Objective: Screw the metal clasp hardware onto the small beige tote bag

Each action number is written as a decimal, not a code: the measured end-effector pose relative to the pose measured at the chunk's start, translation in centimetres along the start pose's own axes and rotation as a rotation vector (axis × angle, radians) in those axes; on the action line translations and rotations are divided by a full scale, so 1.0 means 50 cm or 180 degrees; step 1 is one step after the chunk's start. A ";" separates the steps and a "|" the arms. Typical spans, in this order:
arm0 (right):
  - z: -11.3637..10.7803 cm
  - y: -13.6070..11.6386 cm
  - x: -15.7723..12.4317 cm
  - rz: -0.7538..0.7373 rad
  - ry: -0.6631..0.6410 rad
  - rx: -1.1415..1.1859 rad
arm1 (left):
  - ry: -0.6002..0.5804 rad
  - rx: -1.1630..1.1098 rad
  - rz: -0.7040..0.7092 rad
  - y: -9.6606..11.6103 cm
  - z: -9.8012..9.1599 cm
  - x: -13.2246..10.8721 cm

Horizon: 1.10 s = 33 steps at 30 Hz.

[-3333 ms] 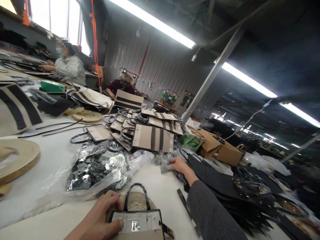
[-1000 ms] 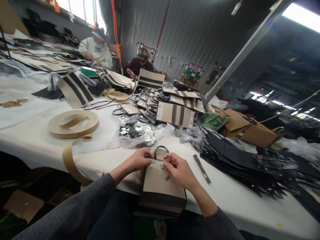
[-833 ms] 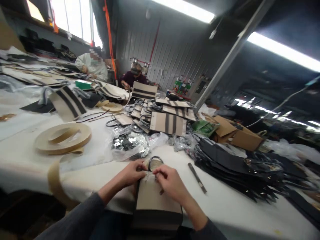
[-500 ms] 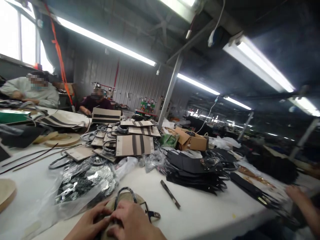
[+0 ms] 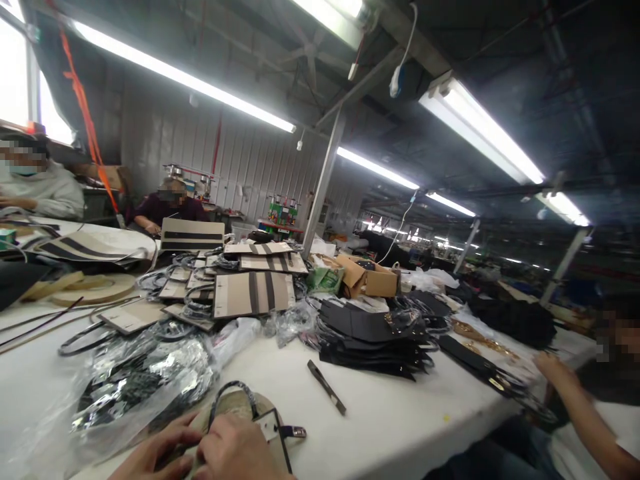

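Note:
At the bottom edge of the head view, both my hands rest on a small beige bag (image 5: pixel 235 405) with a black loop handle (image 5: pixel 231 392) and a black strap ending in a metal buckle (image 5: pixel 295 432). My left hand (image 5: pixel 153 455) lies on the bag's left side with fingers curled against it. My right hand (image 5: pixel 235 450) covers the bag's top edge, fingers closed over it. Most of both hands is cut off by the frame edge.
A clear plastic bag of shiny metal parts (image 5: pixel 135 380) lies just left of the bag. A dark flat strip (image 5: pixel 326 387) lies on the white table (image 5: pixel 380 420). Black bag stacks (image 5: pixel 375 333), striped beige panels (image 5: pixel 253 293), cardboard boxes (image 5: pixel 370 280). A co-worker's arm (image 5: pixel 575 400) reaches in at right; two people sit far left.
The camera has tilted up and swung right, so my hands and the bag have slid to the bottom edge. A co-worker at the right has come further into view.

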State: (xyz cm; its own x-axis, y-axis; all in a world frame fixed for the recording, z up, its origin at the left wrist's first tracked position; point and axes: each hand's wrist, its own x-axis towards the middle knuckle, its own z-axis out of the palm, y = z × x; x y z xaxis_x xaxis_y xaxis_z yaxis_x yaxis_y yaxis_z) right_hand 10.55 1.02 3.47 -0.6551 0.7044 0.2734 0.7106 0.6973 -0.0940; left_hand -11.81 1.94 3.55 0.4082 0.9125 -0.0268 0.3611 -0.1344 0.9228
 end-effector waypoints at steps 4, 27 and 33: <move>-0.009 -0.023 -0.019 0.0101 0.0102 -0.0058 | 0.0029 0.0017 0.0117 -0.007 0.001 -0.007; -0.085 -0.048 -0.038 -0.0121 0.0107 0.0776 | 0.0180 -0.0441 0.0370 0.012 0.012 -0.038; -0.081 -0.054 -0.039 -0.0131 0.0087 0.0714 | 0.0204 -0.0392 0.0452 0.010 0.014 -0.039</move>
State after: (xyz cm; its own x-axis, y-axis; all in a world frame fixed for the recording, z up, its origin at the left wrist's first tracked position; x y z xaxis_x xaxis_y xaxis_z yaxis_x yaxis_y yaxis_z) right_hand 10.97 -2.77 7.06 -0.6728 0.6731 0.3071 0.6065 0.7395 -0.2920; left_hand -11.82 -0.17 3.77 0.3919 0.9111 0.1279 0.1969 -0.2189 0.9557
